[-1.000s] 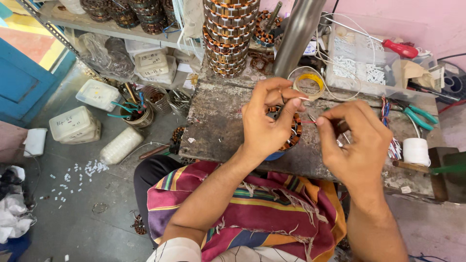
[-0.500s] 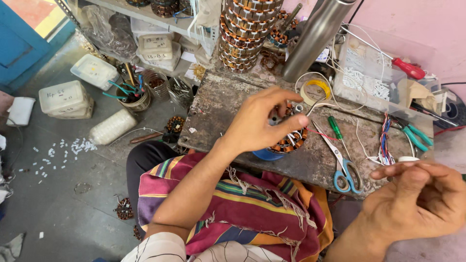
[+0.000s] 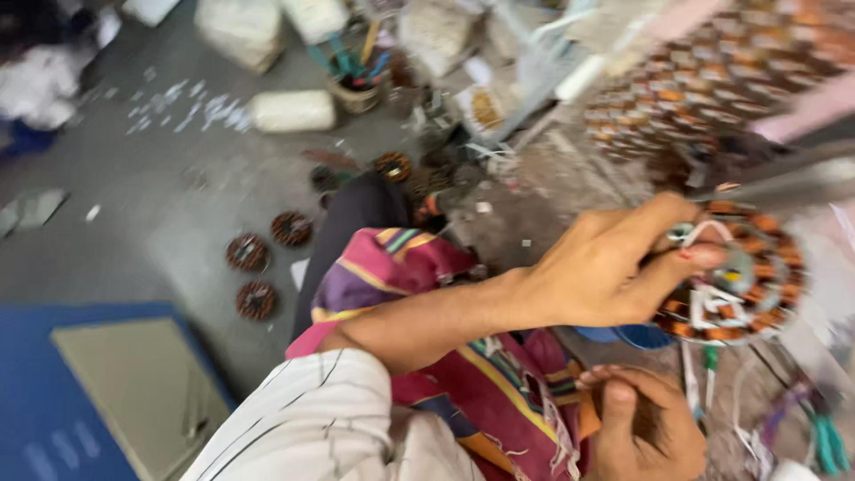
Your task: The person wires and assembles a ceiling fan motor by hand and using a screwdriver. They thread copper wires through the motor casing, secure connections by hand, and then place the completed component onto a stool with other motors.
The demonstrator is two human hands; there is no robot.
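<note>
Frame is motion-blurred, so we keep to what reads clearly. Our left hand (image 3: 614, 267) reaches across from lower left to the right side and grasps a round stator (image 3: 735, 272) with copper-wound coils; fingers wrap its near-left edge, the thumb lies over its face by a white wire. The stator is held up in that hand at right centre, above the table (image 3: 534, 200), and whether it touches the table we cannot tell. Our right hand (image 3: 646, 428) sits low at the bottom edge, near us, below the stator and well apart from it; fingers are curled inward into a loose fist, and we cannot tell whether it holds anything. A striped white sleeve (image 3: 329, 419) covers the left upper arm. A multicoloured cloth (image 3: 419, 267) lies over the lap between the two arms. A blue bowl (image 3: 637, 337) shows just under the left hand. Far right, a stack of stators (image 3: 704, 89) stands blurred on the table. At lower right a green-handled tool (image 3: 828, 441) lies on the table. On the floor (image 3: 160, 214) at left lie three small coils (image 3: 267, 258), near each other. Farther back stand a white block (image 3: 292, 110) and a pot of tools (image 3: 354, 85). A blue box (image 3: 53, 401) fills the near-left corner.
</note>
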